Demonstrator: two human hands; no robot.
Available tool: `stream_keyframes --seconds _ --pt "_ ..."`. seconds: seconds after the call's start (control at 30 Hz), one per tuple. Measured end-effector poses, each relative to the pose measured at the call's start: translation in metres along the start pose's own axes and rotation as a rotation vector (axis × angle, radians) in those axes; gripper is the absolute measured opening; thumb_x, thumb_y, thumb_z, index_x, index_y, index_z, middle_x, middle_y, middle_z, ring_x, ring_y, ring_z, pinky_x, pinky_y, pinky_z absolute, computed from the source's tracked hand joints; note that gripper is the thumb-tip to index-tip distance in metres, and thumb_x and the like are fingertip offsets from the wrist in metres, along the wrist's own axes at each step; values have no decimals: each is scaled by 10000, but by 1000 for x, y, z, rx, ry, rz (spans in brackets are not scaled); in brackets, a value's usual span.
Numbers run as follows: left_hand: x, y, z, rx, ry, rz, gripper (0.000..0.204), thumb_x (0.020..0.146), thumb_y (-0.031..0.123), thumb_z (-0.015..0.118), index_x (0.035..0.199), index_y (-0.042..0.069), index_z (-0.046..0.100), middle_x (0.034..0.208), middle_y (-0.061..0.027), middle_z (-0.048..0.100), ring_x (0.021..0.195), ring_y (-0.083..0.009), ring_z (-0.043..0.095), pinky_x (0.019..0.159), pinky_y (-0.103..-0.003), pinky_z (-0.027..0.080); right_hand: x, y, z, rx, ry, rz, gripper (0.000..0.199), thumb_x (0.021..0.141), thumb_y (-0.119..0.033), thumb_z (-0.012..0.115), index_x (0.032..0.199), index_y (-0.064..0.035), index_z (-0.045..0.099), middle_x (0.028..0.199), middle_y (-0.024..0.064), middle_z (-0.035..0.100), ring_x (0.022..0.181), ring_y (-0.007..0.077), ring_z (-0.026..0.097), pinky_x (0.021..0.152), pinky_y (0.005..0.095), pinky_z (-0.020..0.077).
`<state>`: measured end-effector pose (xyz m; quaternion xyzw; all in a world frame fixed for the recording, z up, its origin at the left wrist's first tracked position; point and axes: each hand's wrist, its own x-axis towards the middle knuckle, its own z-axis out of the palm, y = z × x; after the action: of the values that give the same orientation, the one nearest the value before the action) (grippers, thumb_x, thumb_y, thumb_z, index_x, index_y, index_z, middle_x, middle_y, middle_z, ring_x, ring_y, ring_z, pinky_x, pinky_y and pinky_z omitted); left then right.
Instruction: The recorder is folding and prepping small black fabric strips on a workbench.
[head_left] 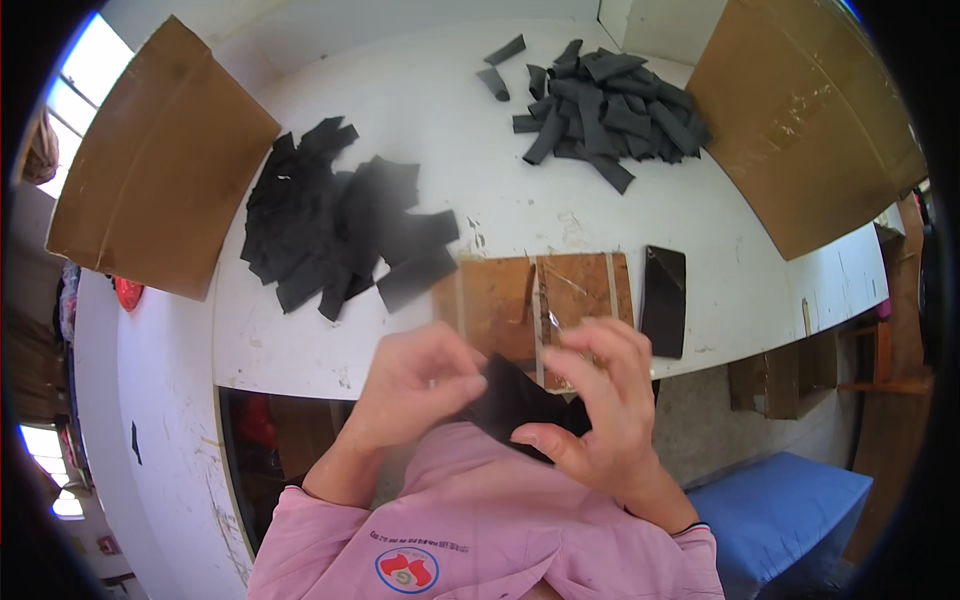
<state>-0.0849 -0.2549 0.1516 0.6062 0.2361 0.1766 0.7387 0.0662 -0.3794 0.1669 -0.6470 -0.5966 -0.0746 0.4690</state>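
Black material mid-frame, partly behind my left hand; can't tell whether I grip it. Shiny sliver by my right hand too small to identify. My pink shirt cut off by lower edge.

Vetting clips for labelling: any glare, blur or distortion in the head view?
Head view: upper-left window blown out white; hazy smear over the right part of the left dark cloth pile; fisheye bows the white table's front edge, corners go black; left hand and right hand look slightly soft, possibly motion.
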Motion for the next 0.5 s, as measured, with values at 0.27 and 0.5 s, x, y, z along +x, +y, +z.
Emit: stream_keyframes --seconds 0.27,0.5 --pt "7 -32 37 -25 -43 -34 69 739 19 586 764 11 522 807 -63 579 751 -94 539 683 -221 434 -48 31 2 981 -301 956 65 687 -20 643 708 8 588 599 -13 537 566 27 464 494 192 373" --pt "20 -30 32 -227 -145 -272 181 774 140 582 872 -11 569 779 -62 592 672 -80 546 574 -182 428 -59 37 -2 795 -377 805 77 684 -43 639 700 8 584 575 19 525 524 45 449 470 206 356"
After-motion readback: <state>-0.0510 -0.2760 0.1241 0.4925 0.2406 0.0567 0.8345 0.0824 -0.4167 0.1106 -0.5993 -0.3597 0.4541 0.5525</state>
